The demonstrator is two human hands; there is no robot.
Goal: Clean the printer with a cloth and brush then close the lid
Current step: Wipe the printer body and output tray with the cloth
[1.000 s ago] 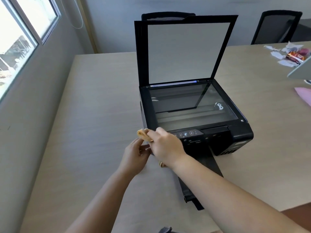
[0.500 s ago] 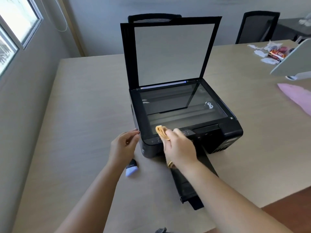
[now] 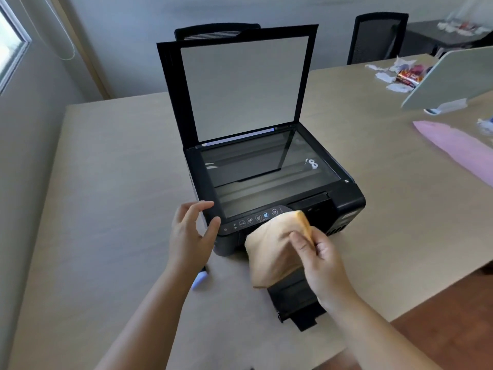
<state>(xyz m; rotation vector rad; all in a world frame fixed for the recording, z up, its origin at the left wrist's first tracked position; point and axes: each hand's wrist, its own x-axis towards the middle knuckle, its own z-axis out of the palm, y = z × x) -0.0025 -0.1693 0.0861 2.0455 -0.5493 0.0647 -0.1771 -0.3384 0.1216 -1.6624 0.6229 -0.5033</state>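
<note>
A black printer [image 3: 346, 204] stands on the table with its scanner lid [image 3: 240, 86] raised upright and the glass [image 3: 266, 166] exposed. My right hand [image 3: 322, 260] pinches a yellow cloth [image 3: 272, 252], which hangs unfolded in front of the control panel and over the paper tray [image 3: 293, 303]. My left hand [image 3: 189, 233] rests with relaxed fingers against the printer's front left corner and holds nothing. A small brush [image 3: 199, 279] with pale bristles lies on the table just under my left wrist, mostly hidden.
The beige table [image 3: 106, 182] runs left to a wall with a window. At the right lie a pink cloth [image 3: 453, 148], a tilted grey board [image 3: 453, 76] and crumpled wrappers [image 3: 400, 73]. Two black chairs [image 3: 376, 36] stand behind the table.
The cloth was bunched in my right hand and has now opened out, hanging in front of the printer. My right hand moved to the right, while my left hand reached the printer's corner.
</note>
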